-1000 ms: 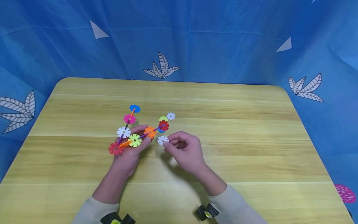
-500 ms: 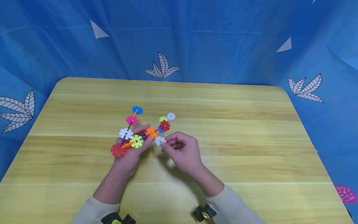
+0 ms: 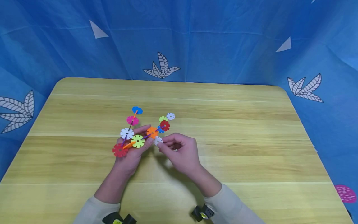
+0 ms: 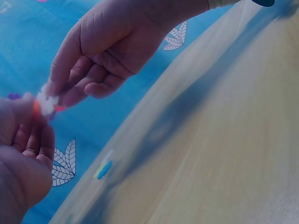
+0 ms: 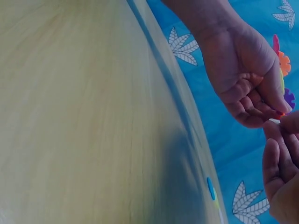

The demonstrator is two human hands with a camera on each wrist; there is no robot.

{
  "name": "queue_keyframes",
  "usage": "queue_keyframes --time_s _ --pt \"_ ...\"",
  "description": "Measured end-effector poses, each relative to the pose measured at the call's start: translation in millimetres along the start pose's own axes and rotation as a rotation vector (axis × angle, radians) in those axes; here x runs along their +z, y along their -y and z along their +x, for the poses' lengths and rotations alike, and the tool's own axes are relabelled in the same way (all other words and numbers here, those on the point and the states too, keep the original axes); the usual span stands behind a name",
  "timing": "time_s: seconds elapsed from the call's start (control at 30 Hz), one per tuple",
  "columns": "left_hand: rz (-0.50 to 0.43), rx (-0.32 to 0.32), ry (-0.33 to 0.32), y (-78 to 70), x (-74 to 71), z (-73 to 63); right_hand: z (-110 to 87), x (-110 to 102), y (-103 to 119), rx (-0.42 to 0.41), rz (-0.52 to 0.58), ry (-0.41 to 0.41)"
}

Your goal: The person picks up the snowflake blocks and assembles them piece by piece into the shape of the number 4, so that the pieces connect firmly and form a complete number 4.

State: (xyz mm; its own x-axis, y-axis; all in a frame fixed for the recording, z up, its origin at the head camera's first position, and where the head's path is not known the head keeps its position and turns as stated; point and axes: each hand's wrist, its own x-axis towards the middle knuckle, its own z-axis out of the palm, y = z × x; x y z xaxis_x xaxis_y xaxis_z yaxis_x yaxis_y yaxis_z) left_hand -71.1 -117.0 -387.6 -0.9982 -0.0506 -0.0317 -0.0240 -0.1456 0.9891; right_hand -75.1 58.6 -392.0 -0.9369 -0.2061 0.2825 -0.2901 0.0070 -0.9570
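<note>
A chain of notched plastic snowflake discs lies across my left hand (image 3: 130, 159), which holds it near the orange disc (image 3: 152, 132) with thumb and fingers. Along it I see a lime disc (image 3: 138, 141), a red disc (image 3: 119, 150), a white disc (image 3: 127, 133), a pink disc (image 3: 132, 120) and, at the far tip, a blue disc (image 3: 137, 110). Another red disc (image 3: 165, 125) forms the right end. My right hand (image 3: 183, 153) pinches a single white disc (image 4: 47, 103) beside the orange one. Whether those two touch is hard to tell, as fingers partly cover them.
Behind the chain's right end, a loose blue disc (image 3: 160, 129), a lime disc (image 3: 163, 119) and a white disc (image 3: 170, 116) lie on the wooden table (image 3: 237, 133). A blue patterned cloth (image 3: 212, 40) hangs behind the table.
My right hand has brought the pinched white disc leftward, close to the orange disc. The chain in my left hand has shifted slightly to the right.
</note>
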Motion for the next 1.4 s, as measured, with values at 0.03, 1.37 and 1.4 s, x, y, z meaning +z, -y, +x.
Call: queue_keyframes --time_s 0.03,1.37,1.4 --pt "0.01 0.008 -0.002 0.0 0.1 0.0 0.1 0.4 0.1 -0.008 -0.003 -0.003" --pt "0.186 0.293 0.011 5.7 -1.9 -2.9 4.6 0.5 0.8 -0.18 -0.093 -0.004" --pt "0.188 0.31 0.011 6.2 -1.9 -2.8 4.8 0.6 0.8 -0.178 -0.094 -0.004"
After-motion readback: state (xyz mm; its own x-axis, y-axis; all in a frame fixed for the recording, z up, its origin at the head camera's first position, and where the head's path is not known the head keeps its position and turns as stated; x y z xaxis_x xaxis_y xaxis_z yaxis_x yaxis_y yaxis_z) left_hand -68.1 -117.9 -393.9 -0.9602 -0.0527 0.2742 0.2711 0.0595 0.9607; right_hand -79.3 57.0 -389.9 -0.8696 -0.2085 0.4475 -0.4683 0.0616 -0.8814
